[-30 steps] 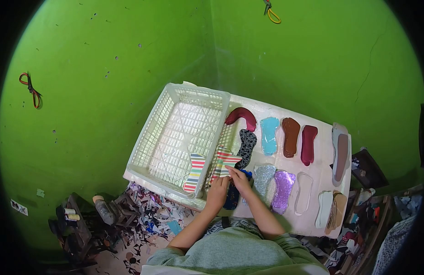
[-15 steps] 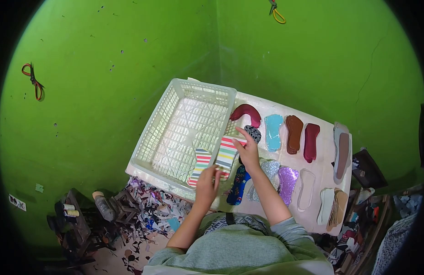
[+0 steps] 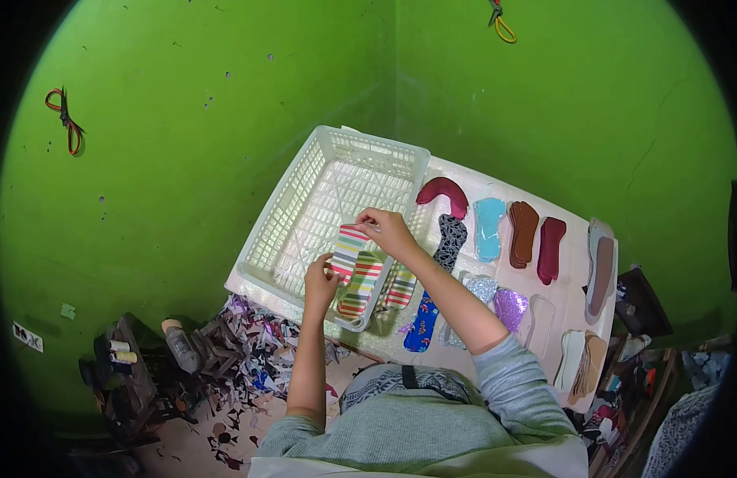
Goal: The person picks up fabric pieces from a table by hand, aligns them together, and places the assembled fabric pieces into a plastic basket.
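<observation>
Over the near end of the white plastic basket (image 3: 261,219), a striped sole-shaped piece (image 3: 348,245) is held at both ends. My right hand (image 3: 388,233) pinches its upper end, fingers closed. At the lower left edge, my left hand (image 3: 320,285) grips it between thumb and fingers. Just beside it, another striped sole piece (image 3: 367,285) lies in the basket's near corner. More striped pieces (image 3: 401,288) rest on the table outside the basket wall, partly hidden by my right forearm.
On the table (image 3: 496,279) lie sole-shaped stacks: black patterned (image 3: 450,239), light blue (image 3: 488,229), brown (image 3: 523,233), maroon (image 3: 551,249), blue floral (image 3: 422,323) and purple glitter (image 3: 511,309). A curved maroon stack (image 3: 445,191) touches the basket side. Scraps (image 3: 269,350) cover the floor at left.
Both hands have moved left from the basket's right rim to above its inside, carrying a striped piece. The black patterned stack is now uncovered. The whole view has shifted slightly.
</observation>
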Demonstrator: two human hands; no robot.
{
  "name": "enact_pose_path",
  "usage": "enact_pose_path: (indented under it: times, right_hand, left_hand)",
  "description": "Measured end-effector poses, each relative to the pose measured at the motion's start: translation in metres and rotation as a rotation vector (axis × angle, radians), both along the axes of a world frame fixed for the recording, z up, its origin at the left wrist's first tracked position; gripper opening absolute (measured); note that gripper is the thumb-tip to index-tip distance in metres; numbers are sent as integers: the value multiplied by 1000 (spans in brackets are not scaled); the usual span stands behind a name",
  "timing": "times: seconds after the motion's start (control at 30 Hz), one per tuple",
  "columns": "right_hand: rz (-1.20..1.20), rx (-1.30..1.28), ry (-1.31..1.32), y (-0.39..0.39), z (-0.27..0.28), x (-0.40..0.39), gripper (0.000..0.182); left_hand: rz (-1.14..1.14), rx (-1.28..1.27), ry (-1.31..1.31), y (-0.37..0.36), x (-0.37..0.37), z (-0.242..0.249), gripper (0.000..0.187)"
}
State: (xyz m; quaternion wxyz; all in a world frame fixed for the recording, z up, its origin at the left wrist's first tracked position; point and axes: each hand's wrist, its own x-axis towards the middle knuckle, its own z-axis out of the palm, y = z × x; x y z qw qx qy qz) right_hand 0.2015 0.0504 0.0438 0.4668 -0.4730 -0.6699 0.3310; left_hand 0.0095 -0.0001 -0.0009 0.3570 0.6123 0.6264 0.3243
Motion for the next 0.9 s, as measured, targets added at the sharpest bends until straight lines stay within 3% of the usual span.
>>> enact_pose_path:
  times: [0.07,0.2,0.23,0.3,0.37,0.5,0.9]
  right_hand:
    - [47,-50,-152,10,-10,-3,13]
    - [32,-94,-381,19,-22,-8,13]
    - [12,-135,-493,18,-23,-10,12]
    - [-4,-173,-611,19,-25,-13,12]
    - [17,-189,-858,17,-28,-15,11]
    - [22,-218,-1099,23,-45,-18,10]
    - [125,-255,-1251,18,-33,-22,19]
  left_hand:
    - [-11,-60,-14,5,-4,-6,27]
    - [-41,-70,188,16,-6,-23,18]
    - [-36,-70,185,15,-4,-24,18]
    - [-66,-145,430,14,-3,-27,18]
    - [-73,-196,429,14,-5,-34,17]
    - [-178,-253,501,11,-4,-38,21]
    - [-358,-248,507,14,-3,-57,34]
